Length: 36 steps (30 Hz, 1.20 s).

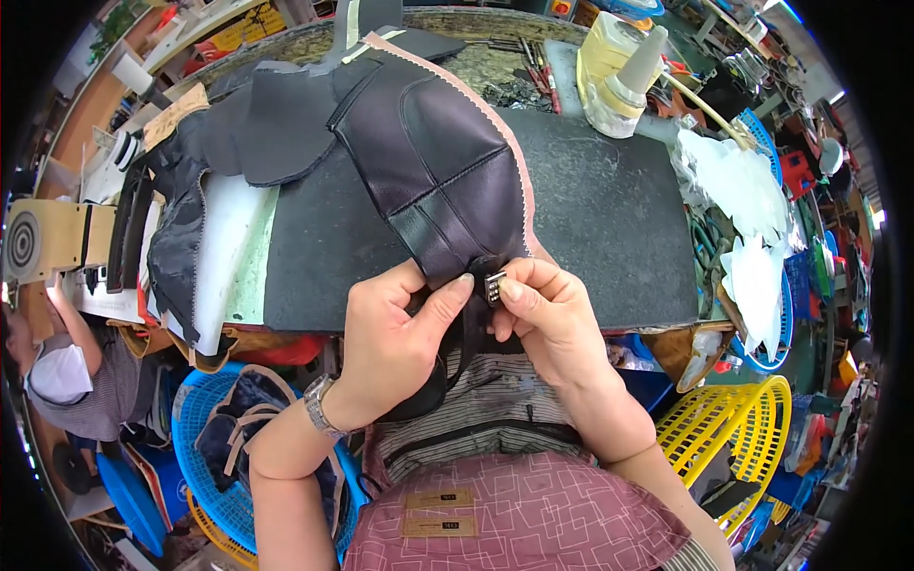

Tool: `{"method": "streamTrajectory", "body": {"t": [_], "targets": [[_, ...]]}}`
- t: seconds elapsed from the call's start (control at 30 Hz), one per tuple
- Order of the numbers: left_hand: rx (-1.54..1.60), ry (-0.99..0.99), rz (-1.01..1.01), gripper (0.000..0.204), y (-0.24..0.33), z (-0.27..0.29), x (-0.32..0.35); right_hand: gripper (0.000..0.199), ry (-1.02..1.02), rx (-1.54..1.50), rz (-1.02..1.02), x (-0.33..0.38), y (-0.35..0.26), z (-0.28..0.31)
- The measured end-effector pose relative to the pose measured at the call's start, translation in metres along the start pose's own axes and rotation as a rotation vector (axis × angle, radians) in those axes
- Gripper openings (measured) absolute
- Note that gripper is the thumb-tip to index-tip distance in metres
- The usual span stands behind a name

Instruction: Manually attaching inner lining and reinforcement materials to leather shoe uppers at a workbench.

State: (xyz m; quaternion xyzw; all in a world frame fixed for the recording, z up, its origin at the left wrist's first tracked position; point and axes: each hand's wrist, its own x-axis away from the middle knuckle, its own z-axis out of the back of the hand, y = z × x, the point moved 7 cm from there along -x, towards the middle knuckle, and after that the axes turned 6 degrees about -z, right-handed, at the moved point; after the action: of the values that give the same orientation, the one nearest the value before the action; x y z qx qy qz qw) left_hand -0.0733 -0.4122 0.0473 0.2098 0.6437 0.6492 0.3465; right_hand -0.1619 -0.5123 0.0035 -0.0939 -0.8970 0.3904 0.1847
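A stitched black leather piece, likely a shoe upper (433, 152), with a pinkish zigzag-cut edge, lies across the dark work board (609, 224). Its near end comes up between my hands. My left hand (392, 328) pinches that end between thumb and fingers. In the fingertips of my right hand (560, 319) is a small shiny metal buckle (494, 286), held against the same end of the leather. A black strap (468, 338) hangs below the buckle in front of my apron. My fingers partly hide how the buckle and strap join.
More black cut pieces (276, 119) overlap at the left. A cloudy glue container with a cone top (609, 81) stands at the back right, beside pens (547, 76). Ragged white sheets (733, 181) lie right. A blue basket (195, 419) and a yellow basket (776, 419) flank me; another person (81, 381) sits left.
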Motion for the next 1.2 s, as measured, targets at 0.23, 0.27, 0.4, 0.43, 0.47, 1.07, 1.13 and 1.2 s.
{"method": "streamTrajectory", "body": {"t": [0.23, 0.27, 0.4, 0.43, 0.47, 1.07, 1.13, 1.2], "targets": [[-0.007, 0.001, 0.01, 0.017, -0.008, 0.003, -0.004, 0.009, 0.019, 0.273, 0.096, 0.009, -0.014, -0.008], [-0.006, 0.003, 0.011, 0.017, -0.009, 0.005, -0.005, 0.008, 0.024, 0.4, 0.129, 0.019, -0.024, -0.013], [0.152, -0.001, 0.088, 0.018, -0.015, 0.002, -0.007, 0.012, 0.028, 1.248, 0.656, 0.034, -0.055, -0.036], [0.156, 0.009, 0.092, 0.018, -0.015, 0.001, -0.007, 0.019, 0.052, 1.359, 0.739, 0.034, -0.055, -0.038], [0.161, 0.02, 0.096, 0.018, -0.016, 0.0, -0.007, 0.022, 0.06, 1.457, 0.797, 0.033, -0.053, -0.041], [0.16, 0.051, 0.012, 0.014, -0.016, -0.013, 0.003, 0.015, 0.096, 1.026, 0.619, 0.025, -0.047, -0.017], [0.124, 0.036, -0.008, 0.015, -0.015, -0.015, 0.004, 0.015, 0.111, 0.99, 0.327, 0.017, -0.04, -0.007], [0.047, 0.035, -0.056, 0.015, -0.014, -0.016, 0.006, 0.015, 0.139, 0.881, 0.31, 0.014, -0.038, -0.001]]}}
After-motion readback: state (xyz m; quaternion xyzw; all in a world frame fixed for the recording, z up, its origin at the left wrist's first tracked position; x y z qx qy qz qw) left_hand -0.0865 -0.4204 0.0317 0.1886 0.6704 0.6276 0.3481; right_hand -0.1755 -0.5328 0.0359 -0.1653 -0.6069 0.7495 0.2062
